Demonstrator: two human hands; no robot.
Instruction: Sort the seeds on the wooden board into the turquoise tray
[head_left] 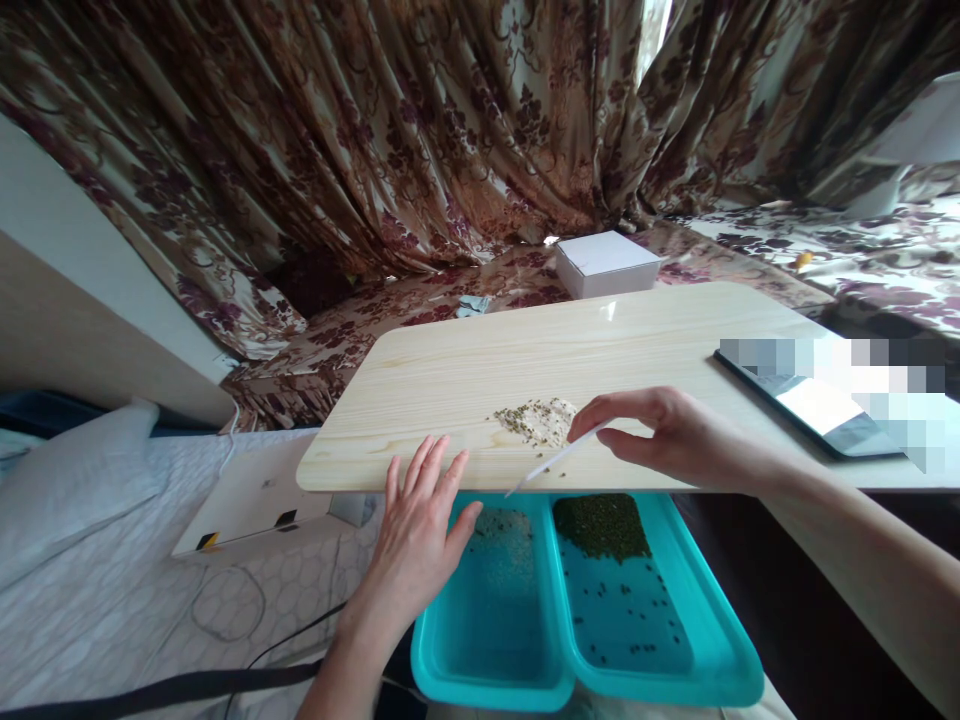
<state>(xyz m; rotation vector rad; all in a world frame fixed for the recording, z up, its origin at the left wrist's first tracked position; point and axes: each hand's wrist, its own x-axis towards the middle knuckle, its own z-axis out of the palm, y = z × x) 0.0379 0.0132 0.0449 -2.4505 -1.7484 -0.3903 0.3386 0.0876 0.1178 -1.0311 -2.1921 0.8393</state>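
Observation:
On the near part of the table [420,375] lies a small pile of pale rice-like grains [551,420] with green beans [514,420], likely mung beans, scattered through and beside it. My right hand [656,435] pinches a thin white card [551,465], seen almost edge-on, at the pile's near right side. Fingers spread, my left hand [424,515] rests at the table's front edge, left of the pile, holding nothing. Below the edge, one turquoise tray has two compartments: the left compartment [491,610] has some pale grains, and the right [630,630] a heap of green beans [604,525] and loose ones.
A dark-framed tablet-like device [817,410], partly pixelated, lies on the table's right side. Behind the table stand a white box [607,260] and a crumpled pale cloth [472,306]. A white case [247,500] and cables are on the bed at left.

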